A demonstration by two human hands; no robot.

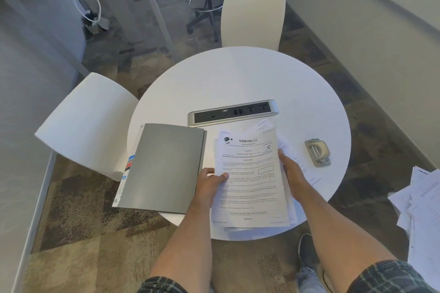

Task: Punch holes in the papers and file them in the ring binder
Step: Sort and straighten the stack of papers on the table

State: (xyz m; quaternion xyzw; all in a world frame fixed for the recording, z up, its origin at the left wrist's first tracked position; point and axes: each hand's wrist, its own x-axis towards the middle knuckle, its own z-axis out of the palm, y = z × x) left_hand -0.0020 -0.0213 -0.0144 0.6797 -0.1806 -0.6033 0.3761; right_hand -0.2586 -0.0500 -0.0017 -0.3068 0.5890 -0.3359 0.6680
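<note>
Head view over a round white table (238, 74). A stack of printed papers (250, 178) lies at about 6 o'clock on the tabletop, its long axis running from 12 to 6 and its near edge overhanging the rim. The left hand (209, 183) pinches the stack's 9 o'clock edge, thumb on top; the right hand (291, 173) presses flat against the 3 o'clock edge, fingers extended and together, apparently squaring the sheets. The closed grey ring binder (164, 169) lies just beside the stack toward 9 o'clock, roughly parallel to it. The hole punch (317, 152) sits toward 2 o'clock from the stack, apart from it and nearer the right hand, so that hand is better placed to reach it. A power strip (233, 112) lies at 12 o'clock beyond the papers.
</note>
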